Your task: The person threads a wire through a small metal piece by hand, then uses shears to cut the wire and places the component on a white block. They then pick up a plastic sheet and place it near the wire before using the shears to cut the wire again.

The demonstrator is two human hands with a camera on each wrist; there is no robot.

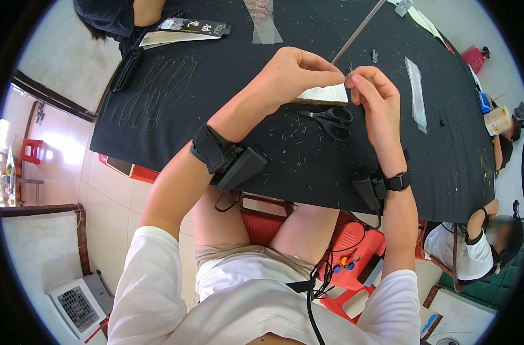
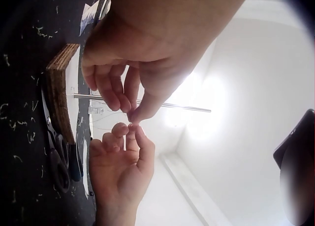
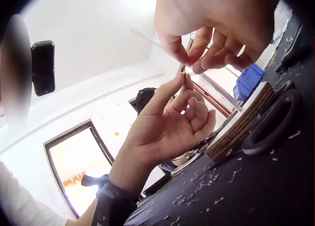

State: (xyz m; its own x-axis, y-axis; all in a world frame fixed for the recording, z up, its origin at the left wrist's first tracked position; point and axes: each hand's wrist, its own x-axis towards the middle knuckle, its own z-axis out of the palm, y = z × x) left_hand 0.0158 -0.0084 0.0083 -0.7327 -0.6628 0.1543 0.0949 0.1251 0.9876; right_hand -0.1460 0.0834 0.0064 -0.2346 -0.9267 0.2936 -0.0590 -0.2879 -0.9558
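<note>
Both hands meet fingertip to fingertip over a small block. My left hand (image 1: 299, 75) pinches a thin dark strand (image 3: 184, 71) between thumb and forefinger. My right hand (image 1: 378, 98) pinches the same small strand from the other side; most of it is hidden by the fingertips. A thin metal rod (image 1: 360, 31) stands up from the block (image 2: 61, 88), which has a white top and layered brown edges, and passes right behind the left fingers. Black-handled scissors (image 1: 335, 122) lie beside the block, below the hands.
Loose loops of dark thread (image 1: 161, 92) lie on the black-covered table (image 1: 308, 167) at left, near a black-and-white packet (image 1: 187, 29). Clear plastic sleeves (image 1: 416, 95) lie at right and at the back. Small clippings are scattered about. Other people sit around the table.
</note>
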